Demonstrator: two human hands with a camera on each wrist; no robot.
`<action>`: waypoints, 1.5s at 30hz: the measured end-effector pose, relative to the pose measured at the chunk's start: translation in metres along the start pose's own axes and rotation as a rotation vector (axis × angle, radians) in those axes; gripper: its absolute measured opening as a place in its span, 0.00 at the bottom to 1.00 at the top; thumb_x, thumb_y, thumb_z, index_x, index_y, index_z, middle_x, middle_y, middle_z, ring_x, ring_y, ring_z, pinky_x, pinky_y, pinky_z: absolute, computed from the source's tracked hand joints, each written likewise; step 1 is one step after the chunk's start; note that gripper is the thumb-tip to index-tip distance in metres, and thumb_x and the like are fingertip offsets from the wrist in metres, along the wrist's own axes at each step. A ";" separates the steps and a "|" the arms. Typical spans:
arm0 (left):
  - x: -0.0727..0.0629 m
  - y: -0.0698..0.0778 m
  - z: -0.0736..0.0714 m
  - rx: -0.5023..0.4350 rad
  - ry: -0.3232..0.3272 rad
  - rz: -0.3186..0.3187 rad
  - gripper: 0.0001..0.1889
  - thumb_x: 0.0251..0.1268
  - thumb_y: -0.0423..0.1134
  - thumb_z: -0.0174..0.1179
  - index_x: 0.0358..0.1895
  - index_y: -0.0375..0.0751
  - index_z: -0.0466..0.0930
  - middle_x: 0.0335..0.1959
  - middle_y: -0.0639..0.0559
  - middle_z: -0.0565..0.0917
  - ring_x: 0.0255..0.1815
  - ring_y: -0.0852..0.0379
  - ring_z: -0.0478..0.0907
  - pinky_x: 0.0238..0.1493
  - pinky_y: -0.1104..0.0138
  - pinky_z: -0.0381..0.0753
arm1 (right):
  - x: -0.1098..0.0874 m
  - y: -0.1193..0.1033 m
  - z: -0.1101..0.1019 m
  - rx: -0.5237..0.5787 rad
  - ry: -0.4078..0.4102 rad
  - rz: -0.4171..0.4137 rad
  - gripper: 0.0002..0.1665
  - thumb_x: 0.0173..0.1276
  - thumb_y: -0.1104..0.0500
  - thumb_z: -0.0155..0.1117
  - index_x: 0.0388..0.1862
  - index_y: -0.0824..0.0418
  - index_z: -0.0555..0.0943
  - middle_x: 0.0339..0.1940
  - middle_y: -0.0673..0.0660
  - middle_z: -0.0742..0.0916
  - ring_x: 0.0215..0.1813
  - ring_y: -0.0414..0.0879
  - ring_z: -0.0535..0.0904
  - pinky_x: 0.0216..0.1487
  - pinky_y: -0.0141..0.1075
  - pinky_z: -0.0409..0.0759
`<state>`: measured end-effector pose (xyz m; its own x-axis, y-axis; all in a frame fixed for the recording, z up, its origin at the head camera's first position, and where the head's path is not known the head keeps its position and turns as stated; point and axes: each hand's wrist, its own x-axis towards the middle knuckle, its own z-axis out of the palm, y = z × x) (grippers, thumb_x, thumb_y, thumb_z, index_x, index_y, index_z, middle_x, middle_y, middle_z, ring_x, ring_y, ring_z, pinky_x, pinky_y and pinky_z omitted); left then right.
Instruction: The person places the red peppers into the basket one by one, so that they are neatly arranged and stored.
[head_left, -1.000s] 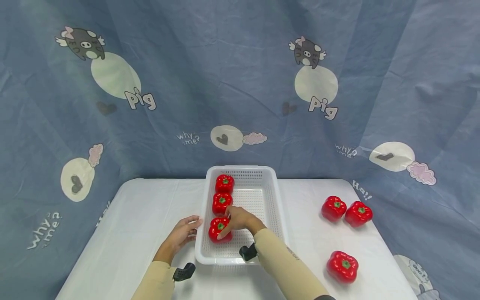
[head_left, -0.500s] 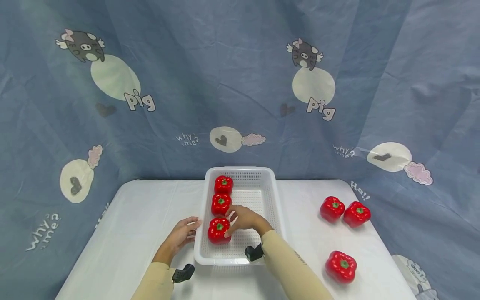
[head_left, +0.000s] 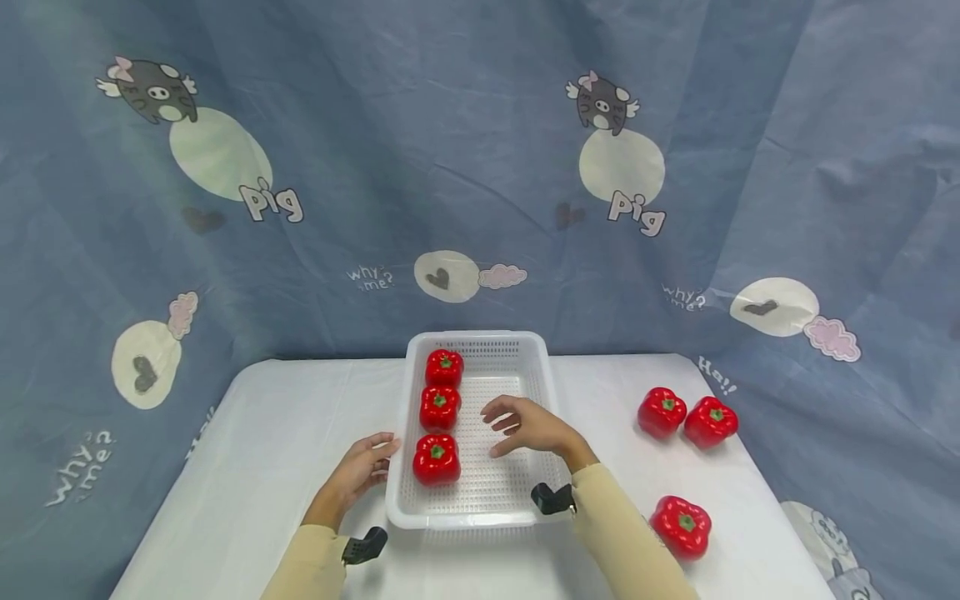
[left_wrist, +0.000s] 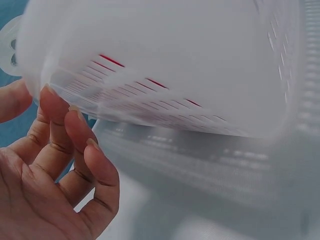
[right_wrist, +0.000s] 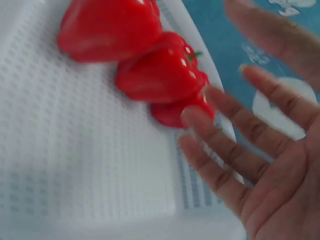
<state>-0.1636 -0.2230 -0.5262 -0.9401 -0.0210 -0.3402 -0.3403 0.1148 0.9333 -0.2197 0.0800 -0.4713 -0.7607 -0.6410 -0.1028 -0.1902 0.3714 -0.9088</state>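
Note:
Three red bell peppers, a far one [head_left: 445,368], a middle one [head_left: 440,408] and a near one [head_left: 437,460], stand in a row along the left side of a white plastic basket [head_left: 557,417]. My left hand [head_left: 358,473] pinches the basket's left rim; in the left wrist view, its thumb and curled fingers [left_wrist: 102,165] meet at the edge. Over the basket's right half hovers my right hand [head_left: 528,427], apart from the peppers. Its fingers are spread and nothing lies between them, as the right wrist view also shows.
On the white table [head_left: 300,417], right of the basket, lie a pair of red bell peppers side by side, one left [head_left: 662,412] and one right [head_left: 710,422]. Another red bell pepper [head_left: 681,527] sits nearer the front. A blue patterned curtain [head_left: 480,167] hangs behind.
My right hand has let go of the near pepper and moved right, away from it. That pepper stays in the row. The left hand keeps its place at the rim.

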 end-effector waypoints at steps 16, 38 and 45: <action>0.000 0.000 0.000 0.000 0.000 0.001 0.22 0.69 0.40 0.56 0.58 0.27 0.69 0.35 0.48 0.83 0.34 0.56 0.78 0.36 0.65 0.77 | -0.067 0.026 -0.054 0.043 0.171 -0.016 0.26 0.57 0.67 0.72 0.55 0.68 0.76 0.58 0.68 0.78 0.61 0.66 0.74 0.59 0.56 0.72; -0.001 0.001 0.000 0.015 -0.016 -0.005 0.23 0.70 0.41 0.56 0.59 0.26 0.68 0.34 0.49 0.82 0.33 0.56 0.78 0.36 0.64 0.77 | -0.158 0.072 -0.088 0.036 0.269 0.076 0.35 0.56 0.58 0.74 0.60 0.67 0.72 0.58 0.68 0.78 0.63 0.68 0.71 0.56 0.40 0.77; 0.003 0.000 0.000 0.009 -0.004 -0.011 0.22 0.69 0.41 0.56 0.58 0.27 0.69 0.35 0.49 0.82 0.34 0.56 0.78 0.37 0.65 0.77 | -0.184 0.085 -0.093 0.082 0.319 0.131 0.40 0.56 0.60 0.74 0.64 0.68 0.66 0.63 0.74 0.73 0.64 0.70 0.68 0.54 0.37 0.78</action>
<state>-0.1661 -0.2229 -0.5267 -0.9363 -0.0186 -0.3508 -0.3503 0.1238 0.9284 -0.1541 0.2919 -0.4923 -0.9332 -0.3449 -0.1010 -0.0374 0.3727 -0.9272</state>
